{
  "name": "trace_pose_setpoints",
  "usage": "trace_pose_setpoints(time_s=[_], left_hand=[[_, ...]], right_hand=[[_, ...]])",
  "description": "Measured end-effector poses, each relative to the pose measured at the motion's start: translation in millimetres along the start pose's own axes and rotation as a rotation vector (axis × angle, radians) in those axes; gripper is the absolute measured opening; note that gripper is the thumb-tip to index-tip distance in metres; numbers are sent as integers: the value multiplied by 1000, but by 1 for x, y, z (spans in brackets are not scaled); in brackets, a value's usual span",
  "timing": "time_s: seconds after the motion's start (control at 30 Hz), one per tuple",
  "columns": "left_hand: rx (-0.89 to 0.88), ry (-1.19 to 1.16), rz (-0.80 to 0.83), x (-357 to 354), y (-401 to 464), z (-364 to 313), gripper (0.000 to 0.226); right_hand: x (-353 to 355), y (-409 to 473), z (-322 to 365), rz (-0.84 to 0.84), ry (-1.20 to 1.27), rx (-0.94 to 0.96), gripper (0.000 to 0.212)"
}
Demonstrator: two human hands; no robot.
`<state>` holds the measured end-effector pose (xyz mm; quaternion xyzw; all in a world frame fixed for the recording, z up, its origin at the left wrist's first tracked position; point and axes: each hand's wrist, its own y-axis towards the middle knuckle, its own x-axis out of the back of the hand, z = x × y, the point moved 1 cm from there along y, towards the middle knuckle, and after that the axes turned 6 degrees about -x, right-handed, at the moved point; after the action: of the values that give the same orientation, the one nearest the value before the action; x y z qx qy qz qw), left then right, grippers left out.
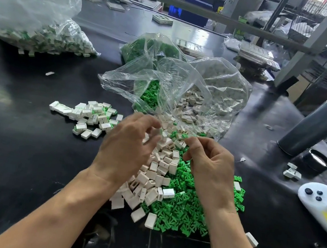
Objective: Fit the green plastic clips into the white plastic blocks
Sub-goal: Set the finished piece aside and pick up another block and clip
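Note:
A heap of white plastic blocks (157,170) and a heap of green plastic clips (183,208) lie together on the black table (16,143), right in front of me. My left hand (129,146) hovers over the far end of the heaps, its curled thumb and fingers pinching a white block (165,133). My right hand (210,163) is beside it, fingers curled tight around a green clip (174,134) that mostly hides behind the fingertips. The two pieces are almost touching.
A small pile of blocks with clips fitted (91,116) lies to the left. Behind the hands are open clear bags of green clips (150,96) and white blocks (195,105). A large bag (43,38) is at far left. A grey bottle (318,127), its lid (316,162) and a white tool (318,195) stand right.

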<state>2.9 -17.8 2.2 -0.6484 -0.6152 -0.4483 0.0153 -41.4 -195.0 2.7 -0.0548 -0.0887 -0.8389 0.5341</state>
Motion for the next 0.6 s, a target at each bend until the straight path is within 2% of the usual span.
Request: trace_pose_setpoints(time_s=[0.13,0.3,0.4,0.6], left_hand=[[95,213,-90,10,6,23,19],[277,490,-104,22,13,49,12],[354,563,-109,26,11,57,11],[397,589,-107,28,9,63,14]], right_hand=[[1,-2,0,5,-68,14,22],[7,2,-3,-77,-210,18,18],[9,6,-4,-123,-322,0,20],[12,12,-2,-159,-523,-37,16]])
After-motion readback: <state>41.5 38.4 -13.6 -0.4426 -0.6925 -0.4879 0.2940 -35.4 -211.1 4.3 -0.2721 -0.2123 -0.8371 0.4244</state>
